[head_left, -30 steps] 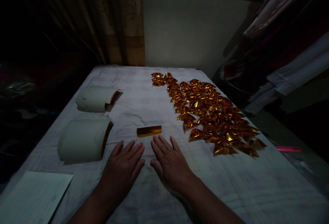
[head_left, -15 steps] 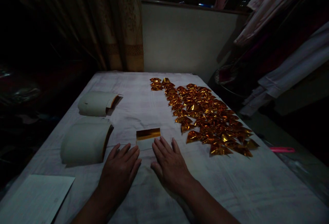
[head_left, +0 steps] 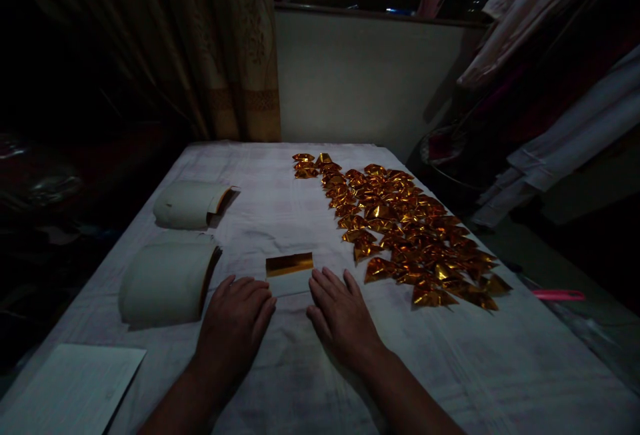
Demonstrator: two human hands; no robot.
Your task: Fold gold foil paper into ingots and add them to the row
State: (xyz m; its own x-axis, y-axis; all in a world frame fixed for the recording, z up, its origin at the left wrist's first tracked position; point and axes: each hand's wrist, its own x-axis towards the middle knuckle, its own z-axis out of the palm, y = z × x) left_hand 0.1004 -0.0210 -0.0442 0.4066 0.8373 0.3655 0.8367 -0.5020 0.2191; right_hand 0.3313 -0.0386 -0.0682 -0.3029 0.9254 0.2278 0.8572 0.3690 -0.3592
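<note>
A small sheet with a gold foil strip (head_left: pixel 289 264) along its far edge lies flat on the white cloth-covered table (head_left: pixel 280 208). My left hand (head_left: pixel 235 324) rests palm down just left of the sheet, fingers stretched out and touching its near left corner. On the sheet's right side my right hand (head_left: pixel 343 318) lies flat with its fingers spread. Neither hand holds anything. A wide spread of folded gold foil pieces (head_left: pixel 405 228) covers the right half of the table.
Two curled stacks of white paper lie on the left, a larger near stack (head_left: pixel 167 282) and a smaller far stack (head_left: pixel 190 203). A flat white sheet (head_left: pixel 75 388) sits at the near left corner. A curtain hangs behind, clothes hang at the right, and a pink object (head_left: pixel 557 295) lies beyond the table edge.
Both hands have drawn back a little toward me and apart, so the white part of the gold-edged sheet now shows between them. The camera has tilted slightly.
</note>
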